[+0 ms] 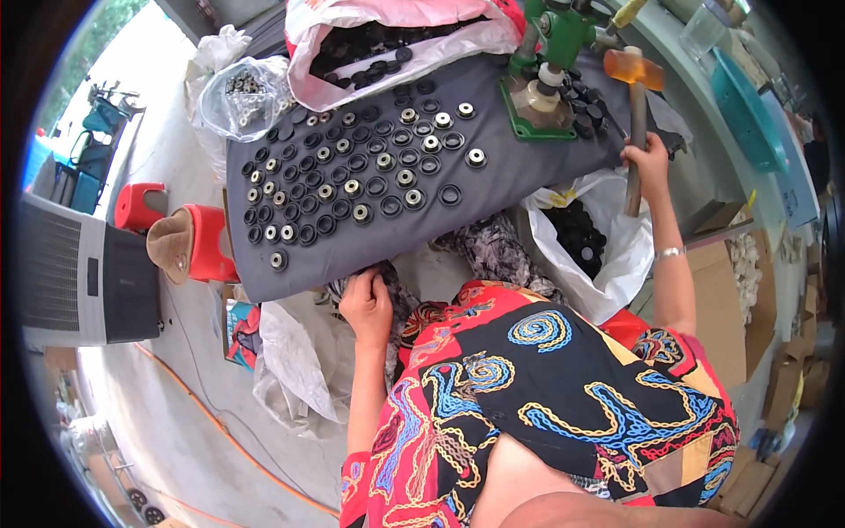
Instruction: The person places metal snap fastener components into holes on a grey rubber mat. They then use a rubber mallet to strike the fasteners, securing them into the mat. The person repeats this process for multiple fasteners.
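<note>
The hammer head (634,69) looks glossy plastic, its handle (637,114) wood, the worktop cover (352,253) matt cloth.

A grey cloth-covered table (519,165) carries loose rows of round black rings (390,206) across its left and middle parts, many with silvery metal inserts (361,213) seated in them. A green bench press (560,44) stands toward the far right, black caps (591,116) heaped just beside it. An open sack (304,84) of black parts rests at the far edge.

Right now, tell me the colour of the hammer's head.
The hammer's head is orange and looks translucent; the head view shows it best.
</note>
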{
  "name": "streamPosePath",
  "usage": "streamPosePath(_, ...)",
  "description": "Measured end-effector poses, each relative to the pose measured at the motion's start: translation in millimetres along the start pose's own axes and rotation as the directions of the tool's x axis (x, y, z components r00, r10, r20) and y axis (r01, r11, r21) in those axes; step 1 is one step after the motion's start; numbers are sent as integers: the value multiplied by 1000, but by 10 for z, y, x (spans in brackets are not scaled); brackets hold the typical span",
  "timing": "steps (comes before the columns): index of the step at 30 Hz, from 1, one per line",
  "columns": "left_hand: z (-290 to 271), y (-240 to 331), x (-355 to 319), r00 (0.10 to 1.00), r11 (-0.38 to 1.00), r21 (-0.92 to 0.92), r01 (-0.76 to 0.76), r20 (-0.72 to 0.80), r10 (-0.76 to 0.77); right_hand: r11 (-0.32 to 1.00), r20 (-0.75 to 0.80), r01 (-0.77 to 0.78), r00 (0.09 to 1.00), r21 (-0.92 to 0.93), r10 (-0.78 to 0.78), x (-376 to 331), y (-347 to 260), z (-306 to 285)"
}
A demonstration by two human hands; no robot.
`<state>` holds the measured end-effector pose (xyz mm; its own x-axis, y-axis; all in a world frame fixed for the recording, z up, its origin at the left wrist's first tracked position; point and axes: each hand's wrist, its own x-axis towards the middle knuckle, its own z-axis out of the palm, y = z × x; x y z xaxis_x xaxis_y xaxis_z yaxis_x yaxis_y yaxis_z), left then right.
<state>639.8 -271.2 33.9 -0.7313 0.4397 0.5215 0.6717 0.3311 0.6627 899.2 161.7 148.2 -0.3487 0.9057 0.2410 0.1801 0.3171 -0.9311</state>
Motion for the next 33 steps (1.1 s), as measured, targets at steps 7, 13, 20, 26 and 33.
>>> streamPosePath(7,174,-122,173,964,947,181,-265,66,257,954,362,-144,931,261,41,-931,-535,127)
streamPosePath(13,247,-102,206,956,915,279,-291,114,269,879,601,453,747,-149,-284,-959,-1043,756)
streamPosePath(20,227,-109,181,955,917,268,-297,64,290,769,712,582,655,-264,-251,-779,-860,1143)
streamPosePath(26,225,-127,157,967,926,278,-255,72,245,782,706,539,683,-313,-189,-784,-1015,1172)
streamPosePath(33,256,-190,186,966,930,266,-254,27,256,655,738,701,595,-282,-319,-677,-1025,1288)
